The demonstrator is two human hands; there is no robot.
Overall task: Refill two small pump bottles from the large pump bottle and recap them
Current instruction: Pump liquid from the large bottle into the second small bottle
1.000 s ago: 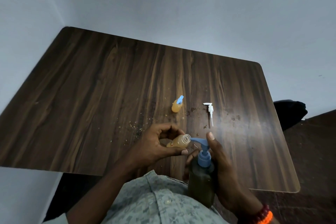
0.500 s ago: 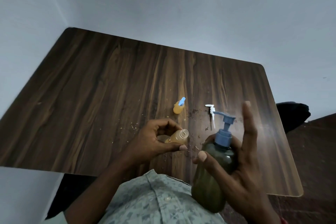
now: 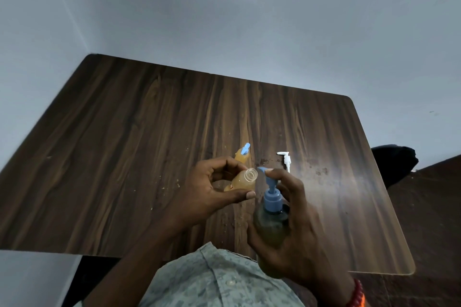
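Our left hand [image 3: 212, 189] grips the uncapped small bottle [image 3: 243, 178]; our right hand [image 3: 296, 229] grips the large pump bottle [image 3: 270, 227], spout at its mouth.

No legible text; only a blurred red label on the small open bottle [image 3: 240, 179].

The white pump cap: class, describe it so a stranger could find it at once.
Start at the dark wooden table. Beyond the hands, right of the small capped bottle, the white pump cap lies loose on the wood, partly behind the right hand. It alone is white and attached to no bottle.
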